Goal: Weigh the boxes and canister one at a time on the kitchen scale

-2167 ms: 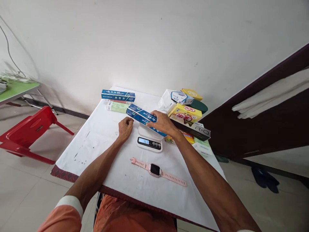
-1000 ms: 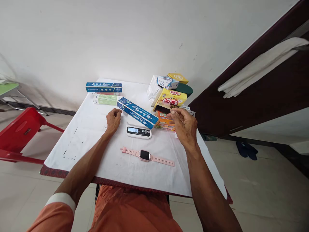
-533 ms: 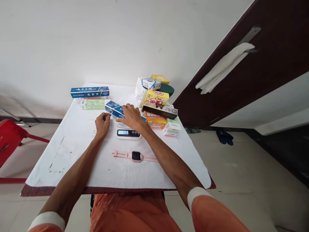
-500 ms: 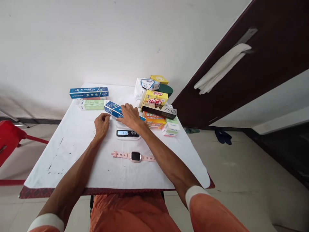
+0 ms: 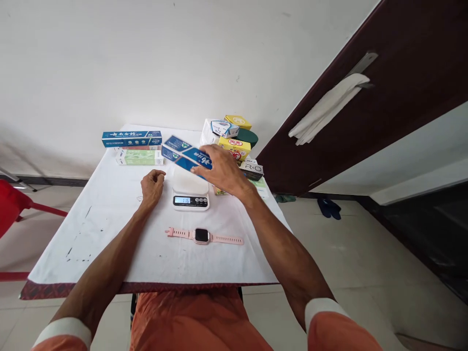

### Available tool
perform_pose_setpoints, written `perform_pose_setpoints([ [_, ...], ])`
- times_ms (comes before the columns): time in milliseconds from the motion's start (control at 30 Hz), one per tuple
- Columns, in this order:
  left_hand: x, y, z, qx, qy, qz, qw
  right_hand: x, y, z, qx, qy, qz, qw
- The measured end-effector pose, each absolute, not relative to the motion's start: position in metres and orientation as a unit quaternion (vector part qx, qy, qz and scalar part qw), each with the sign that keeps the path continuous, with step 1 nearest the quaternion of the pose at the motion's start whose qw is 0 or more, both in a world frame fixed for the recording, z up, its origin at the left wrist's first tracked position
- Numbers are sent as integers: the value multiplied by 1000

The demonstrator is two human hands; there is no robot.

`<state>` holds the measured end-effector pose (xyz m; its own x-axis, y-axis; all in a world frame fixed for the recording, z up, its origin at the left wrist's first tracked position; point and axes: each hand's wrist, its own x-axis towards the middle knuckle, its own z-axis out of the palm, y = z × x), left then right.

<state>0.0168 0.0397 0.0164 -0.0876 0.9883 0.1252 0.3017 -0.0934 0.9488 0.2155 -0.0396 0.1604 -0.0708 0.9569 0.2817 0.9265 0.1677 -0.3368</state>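
My right hand [image 5: 224, 168] grips a long blue toothpaste box [image 5: 185, 152], held tilted in the air above a white digital kitchen scale [image 5: 190, 187]. The scale's lit display reads 116, and its platform shows partly beneath the box. My left hand [image 5: 152, 185] rests on the white cloth left of the scale, fingers curled in; whether anything is inside them I cannot make out. A pink smartwatch [image 5: 202, 236] lies stretched out in front of the scale.
At the back left, another blue toothpaste box [image 5: 131, 139] lies behind a green-and-white box [image 5: 141, 157]. Several cartons, among them a yellow box [image 5: 234, 145] and a black R&O box [image 5: 251, 170], are piled at the right. A red chair [image 5: 14, 204] stands left of the table.
My right hand has lifted the toothpaste box off the scale and moved rightward, baring part of the platform. My left hand has stayed in place.
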Motion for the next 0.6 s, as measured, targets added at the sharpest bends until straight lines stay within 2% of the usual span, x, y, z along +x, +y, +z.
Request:
perform_pose_setpoints([
  [200, 15, 37, 17, 570, 567, 472, 362, 252, -58, 196, -642, -722, -1, 256],
  [433, 16, 37, 13, 581, 555, 465, 372, 339, -85, 139, -701, -676, 25, 227],
  [600, 15, 36, 12, 592, 552, 462, 363, 358, -100, 103, -703, -676, 11, 220],
])
